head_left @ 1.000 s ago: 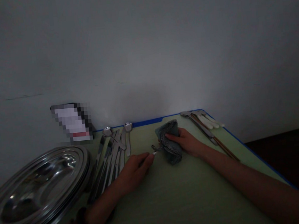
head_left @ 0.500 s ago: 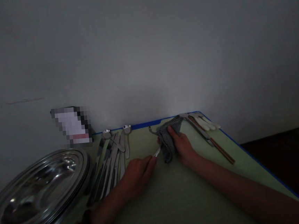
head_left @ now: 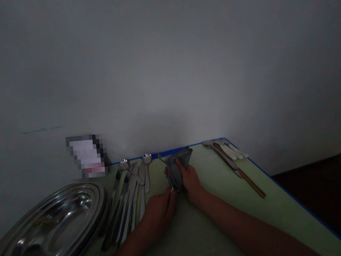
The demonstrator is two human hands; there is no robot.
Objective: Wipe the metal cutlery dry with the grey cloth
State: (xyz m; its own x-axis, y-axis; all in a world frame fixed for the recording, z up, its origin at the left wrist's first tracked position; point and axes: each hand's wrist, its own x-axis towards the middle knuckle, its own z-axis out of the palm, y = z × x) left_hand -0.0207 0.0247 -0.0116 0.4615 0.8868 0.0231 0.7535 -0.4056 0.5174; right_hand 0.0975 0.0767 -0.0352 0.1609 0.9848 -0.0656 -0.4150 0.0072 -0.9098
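Observation:
My right hand [head_left: 190, 182] is closed round a folded dark grey cloth [head_left: 174, 174], thumb on top, over the middle of the table. Just below the cloth, my left hand [head_left: 161, 208] pinches a slim light-coloured handle [head_left: 172, 189], likely of some cutlery. The cloth hides the handle's other end, so its exact kind is not visible. Left of my hands lie several metal knives [head_left: 127, 211] in a loose fan, with a spoon [head_left: 124, 164] and another spoon [head_left: 146, 158] among them.
Stacked steel divided trays [head_left: 100, 190] stand at the left. On the right lie spoons [head_left: 209, 143], wooden chopsticks [head_left: 253, 182] and white-handled utensils [head_left: 228, 151]. A blurred-out upright device [head_left: 86, 155] leans at the wall [head_left: 165, 64]. The green table [head_left: 241, 221] has a blue edge.
Both hands and the cloth have shifted left and come closer together. Less of the handle shows between my left hand and the cloth. The view has tilted slightly upward.

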